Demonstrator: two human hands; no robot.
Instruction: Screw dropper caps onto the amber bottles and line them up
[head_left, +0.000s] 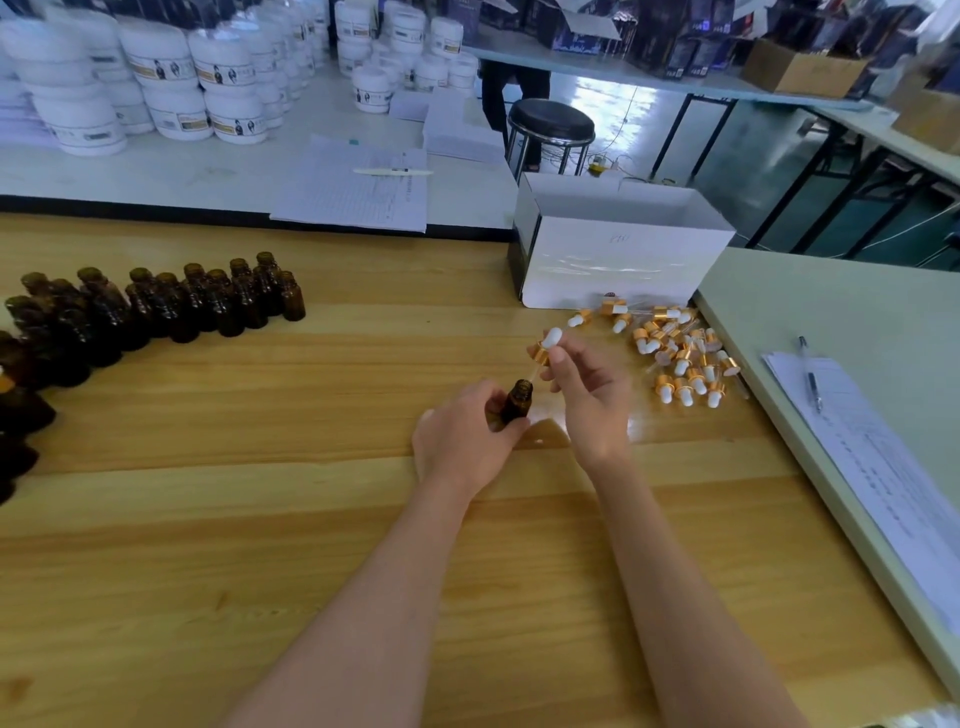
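Fingers of the left hand curl round an uncapped amber bottle near the tabletop's middle; the right hand pinches a dropper cap, tilted just above its mouth. Loose caps lie right, open bottles left.

Left of the white box, open worktop reaches the amber bottles; dropper caps litter the box's front
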